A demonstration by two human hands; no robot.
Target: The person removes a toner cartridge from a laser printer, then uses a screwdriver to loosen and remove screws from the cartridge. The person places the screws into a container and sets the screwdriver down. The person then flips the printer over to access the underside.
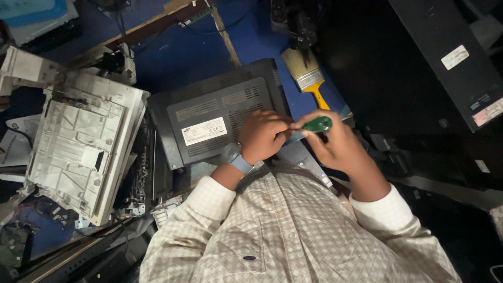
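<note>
I hold a green-handled screwdriver [316,124] at the near right corner of a dark grey laptop [220,118] that lies upside down on the blue work surface [183,57], its vented underside and white label facing up. My right hand [338,144] wraps around the green handle, fingers curled tight on it. My left hand [262,135] is bunched just beside it, fingertips pinching the screwdriver's shaft where it meets the laptop; the tip itself is hidden under my fingers. A blue-grey watch [236,158] sits on my left wrist, and my checked cream sleeves [209,202] fill the near part of the view.

Just beyond my hands, a paintbrush [308,76] with a yellow handle and pale bristles lies on the blue surface, touching the laptop's far right edge. To the left, a white plastic printer panel [84,147] leans against the laptop's left side, with more white casing parts farther left. On the far right a black computer case [450,57] stands in shadow.
</note>
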